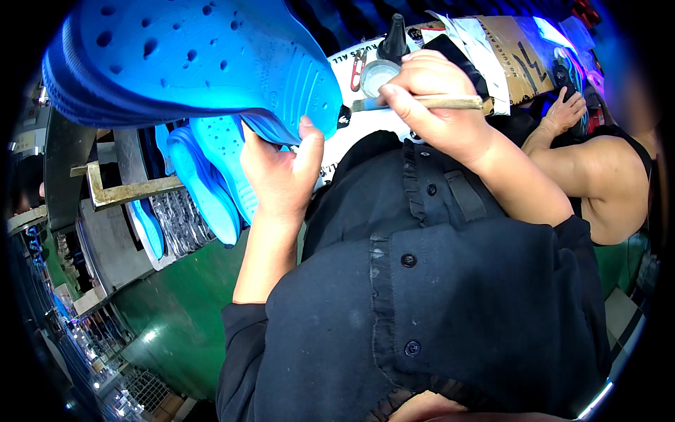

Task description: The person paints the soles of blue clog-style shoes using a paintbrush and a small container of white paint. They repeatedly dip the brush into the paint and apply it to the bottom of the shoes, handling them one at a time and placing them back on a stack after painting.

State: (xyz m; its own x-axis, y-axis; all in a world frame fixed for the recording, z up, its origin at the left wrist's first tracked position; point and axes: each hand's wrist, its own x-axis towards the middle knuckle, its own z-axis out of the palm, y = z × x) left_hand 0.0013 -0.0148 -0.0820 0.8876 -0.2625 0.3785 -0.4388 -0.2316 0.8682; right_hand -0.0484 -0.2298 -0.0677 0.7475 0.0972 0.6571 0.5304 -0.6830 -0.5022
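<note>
A large blue shoe sole (204, 77) with scattered round holes and ridged lines fills the upper left. My left hand (281, 165) grips it by its right end, thumb on the upper face. My right hand (446, 116) is closed round the wooden handle of a brush (453, 103). The dark brush tip is right by the sole's end; whether it touches I cannot tell. Just behind the brush stands a small round translucent cup (382, 74), partly covered by my fingers.
Several more blue soles (204, 186) lean on a rack at the left. On the white-covered table are a black nozzle bottle (395, 43) and red snips (358, 69). Cardboard (517, 56) lies farther right. At the right edge, a co-worker's arm (598, 165) reaches toward a dark object.
</note>
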